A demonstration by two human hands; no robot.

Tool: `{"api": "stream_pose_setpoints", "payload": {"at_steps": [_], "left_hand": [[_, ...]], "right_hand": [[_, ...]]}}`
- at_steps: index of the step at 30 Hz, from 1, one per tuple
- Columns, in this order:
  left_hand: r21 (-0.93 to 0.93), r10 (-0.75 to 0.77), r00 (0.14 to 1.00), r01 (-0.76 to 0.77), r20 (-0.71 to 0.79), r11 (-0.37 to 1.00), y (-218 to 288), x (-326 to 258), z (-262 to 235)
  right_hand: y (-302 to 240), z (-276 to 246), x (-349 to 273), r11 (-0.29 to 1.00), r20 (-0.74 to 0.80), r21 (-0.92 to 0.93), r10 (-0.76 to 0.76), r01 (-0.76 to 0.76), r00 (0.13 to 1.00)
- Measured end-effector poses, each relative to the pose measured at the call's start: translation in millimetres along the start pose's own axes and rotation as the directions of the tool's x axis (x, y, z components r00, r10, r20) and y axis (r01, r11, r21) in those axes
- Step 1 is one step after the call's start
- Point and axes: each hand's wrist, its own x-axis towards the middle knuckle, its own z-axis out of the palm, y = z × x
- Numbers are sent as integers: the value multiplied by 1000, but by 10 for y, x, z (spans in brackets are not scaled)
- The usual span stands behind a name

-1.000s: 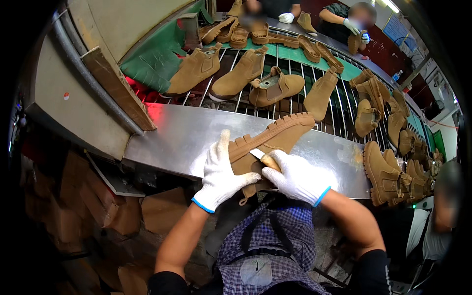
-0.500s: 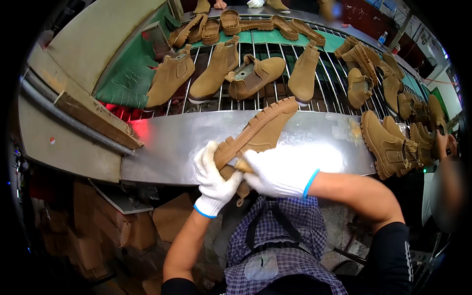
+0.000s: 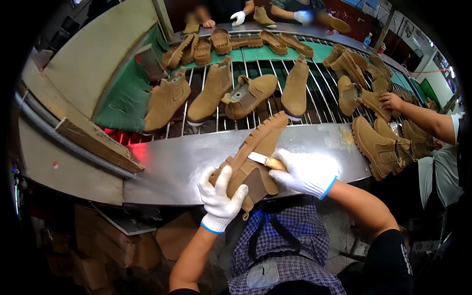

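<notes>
Center of frame, lower half: left hand [image 3: 220,196] in white glove grips the heel end of a tan boot [image 3: 255,157], fingers wrapped over the upper. The boot lies sole-up, tilted, toe pointing to the upper right, resting on the steel tabletop [image 3: 182,162]. Right hand [image 3: 306,173], also white-gloved, is clenched around a small knife [image 3: 263,160] with a pale wooden handle; blade lies against the boot's side just under the sole edge. Both forearms come in from the bottom edge, over a checked apron [image 3: 285,246].

Behind the tabletop, upper center: wire-rod conveyor [image 3: 324,98] carrying 4 tan boots in a row [image 3: 231,91], close to the held boot's toe but not touching it. Further back, a green belt [image 3: 260,53] with loose tan soles [image 3: 221,42] in the upper center. Right of frame: a cluster of more tan boots [image 3: 378,145] standing on the tabletop edge, just beside the right hand's wrist side. A co-worker's bare arm [image 3: 418,115] reaches in from the right edge and touches boots there. Top edge: 2 other people's gloved hands [image 3: 238,18] across the line, blurred. Left of frame: slanted beige metal housing [image 3: 93,64] with a red glow [image 3: 123,135] under it. Lower left, below the tabletop: cardboard boxes [image 3: 123,241], dim.
</notes>
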Motion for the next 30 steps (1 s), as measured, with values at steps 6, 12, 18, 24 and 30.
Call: {"api": "stream_pose_setpoints", "payload": {"at_steps": [6,12,18,24,30], "left_hand": [[89,110,993,-113,39,990,16,103,-140],[91,88,935,-126,342,988,144,654,-256],[284,-243,722,67,648,956,245,1053,-190],[186,-121,787,7,604,982,152,974,-120],[195,-3,839,-123,543,973,62,836,-218]], "right_hand": [[-67,-298,-159,988,51,-151,-38,45,998],[194,-249,-82,935,-214,-326,-217,140,952],[23,-151,161,935,-184,-337,-183,113,966],[219,161,348,859,-73,504,-64,92,995],[-59,-351,373,969,85,-133,-199,209,976]]}}
